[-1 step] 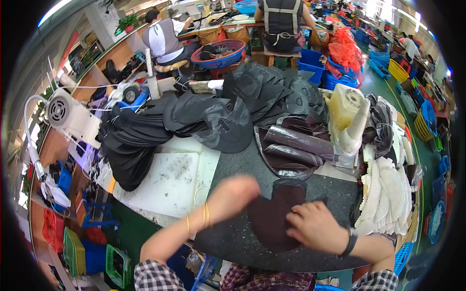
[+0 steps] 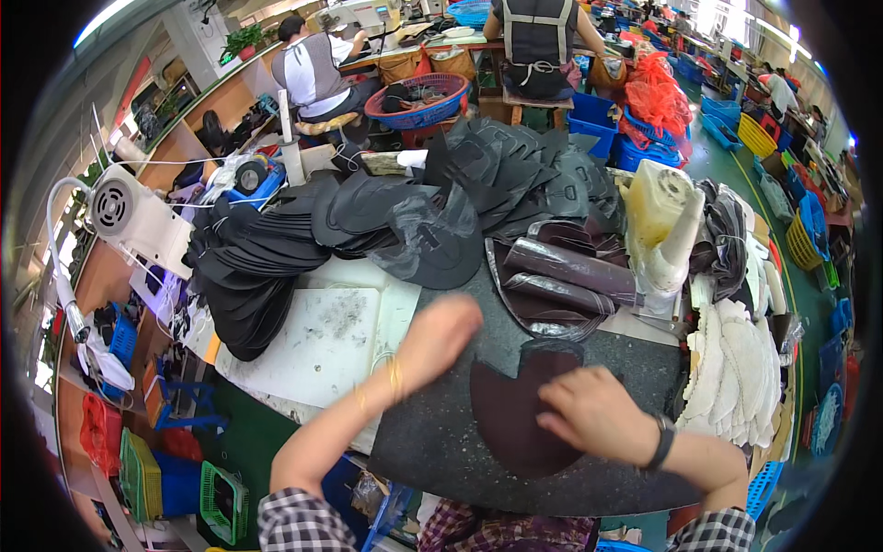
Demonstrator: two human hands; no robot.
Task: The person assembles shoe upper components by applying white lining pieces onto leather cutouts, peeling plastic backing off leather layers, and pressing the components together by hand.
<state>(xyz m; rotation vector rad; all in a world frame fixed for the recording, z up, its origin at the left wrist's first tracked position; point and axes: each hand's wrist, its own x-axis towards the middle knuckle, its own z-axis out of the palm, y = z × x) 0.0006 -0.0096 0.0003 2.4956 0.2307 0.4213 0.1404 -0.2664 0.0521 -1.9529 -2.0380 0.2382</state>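
A dark maroon cut piece with a curved outline lies flat on the dark speckled mat in front of me. My right hand, with a dark watch on the wrist, lies on the piece's right side, fingers curled over its upper edge. My left hand hovers blurred just beyond the piece's upper left corner. Its fingers are curled in and nothing shows in it. Thin gold bangles circle that wrist.
Behind the mat lie glossy maroon pieces, a big heap of black cut pieces, a white board, a cream plastic jug and stacked white pieces. A white machine stands left. Two people sit at far benches.
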